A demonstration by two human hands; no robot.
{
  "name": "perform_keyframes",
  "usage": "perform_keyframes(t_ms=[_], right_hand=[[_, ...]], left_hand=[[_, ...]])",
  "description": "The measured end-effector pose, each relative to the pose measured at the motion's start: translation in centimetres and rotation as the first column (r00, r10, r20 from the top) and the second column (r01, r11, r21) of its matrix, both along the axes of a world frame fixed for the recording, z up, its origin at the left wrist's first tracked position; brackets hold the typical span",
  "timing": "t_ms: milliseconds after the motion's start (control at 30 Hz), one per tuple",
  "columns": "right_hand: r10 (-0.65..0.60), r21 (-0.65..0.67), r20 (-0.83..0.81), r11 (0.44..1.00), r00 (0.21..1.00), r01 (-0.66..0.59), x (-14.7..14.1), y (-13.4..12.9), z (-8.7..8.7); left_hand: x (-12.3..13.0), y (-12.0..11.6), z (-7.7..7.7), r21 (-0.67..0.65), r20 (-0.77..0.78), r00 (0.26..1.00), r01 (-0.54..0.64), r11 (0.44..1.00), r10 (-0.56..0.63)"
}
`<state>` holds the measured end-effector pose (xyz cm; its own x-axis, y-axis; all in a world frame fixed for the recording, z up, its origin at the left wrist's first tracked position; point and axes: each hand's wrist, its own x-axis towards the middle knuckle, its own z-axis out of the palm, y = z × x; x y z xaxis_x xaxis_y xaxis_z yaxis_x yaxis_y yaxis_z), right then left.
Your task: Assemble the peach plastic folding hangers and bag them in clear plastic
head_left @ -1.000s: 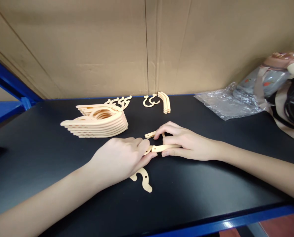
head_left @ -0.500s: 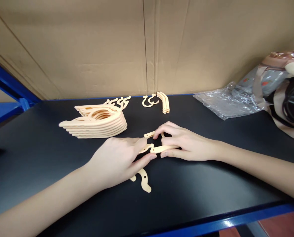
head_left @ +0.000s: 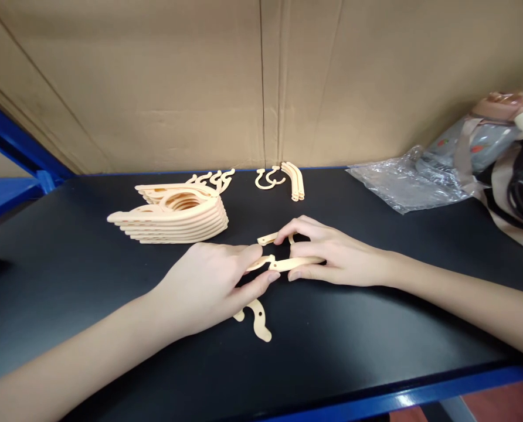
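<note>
While the stack (head_left: 177, 220) of cream frames lay to the left with the hooks (head_left: 220, 180) just beyond its far right corner, your left hand (head_left: 209, 287) was in the middle of the table (head_left: 353, 346). Its forefinger had drawn back a little from the place where two parts met, so more of the small piece (head_left: 261, 262) showed there. You had that piece pinched between finger and thumb, the thumb tip at the end of the strip (head_left: 294, 264).

That laid the meeting point open to view, which probably made its fit easier to judge; whether the two ends were joined or only touching, I could not tell. A loose part (head_left: 260, 320) lay nearer you, partly under your left hand. Farther off, past the working spot, were two small hooks (head_left: 264, 179) and, just to their right, a bundle of curved arms (head_left: 294, 181).

Your right hand (head_left: 332, 249) had hardly moved: thumb and fingers were closed on the strip, and the forefinger touched a second bar (head_left: 267, 239) on the far side. The clear bag (head_left: 397, 179) and the bottle (head_left: 464, 143) lay at the far right.
</note>
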<state>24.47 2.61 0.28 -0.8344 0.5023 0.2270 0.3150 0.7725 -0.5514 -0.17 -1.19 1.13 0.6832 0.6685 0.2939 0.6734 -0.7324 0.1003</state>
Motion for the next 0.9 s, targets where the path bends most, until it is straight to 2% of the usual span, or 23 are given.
perform_keyframes(t_ms=[167,400,700,800,900], right_hand=[[-0.004,0.002,-0.010,1.000,1.000,0.004,0.09,0.07,-0.08],[0.008,-0.006,-0.004,1.000,1.000,-0.008,0.06,0.02,-0.05],[0.003,0.004,-0.015,1.000,1.000,-0.003,0.07,0.12,-0.22],[0.000,0.009,-0.010,1.000,1.000,0.000,0.10,0.12,-0.24],[-0.002,0.010,-0.002,1.000,1.000,0.002,0.13,0.14,-0.26]], left_hand=[[0.06,0.06,-0.08,-0.042,-0.001,0.999,-0.033,0.999,0.033],[0.38,-0.06,-0.51,-0.073,-0.004,1.000,0.017,0.997,-0.017],[0.29,0.07,-0.70,0.023,-0.035,0.999,0.020,1.000,-0.019],[0.28,0.02,-0.56,0.019,-0.056,0.998,0.025,1.000,-0.024],[0.37,0.00,-0.23,0.080,-0.070,0.997,0.044,0.996,-0.038]])
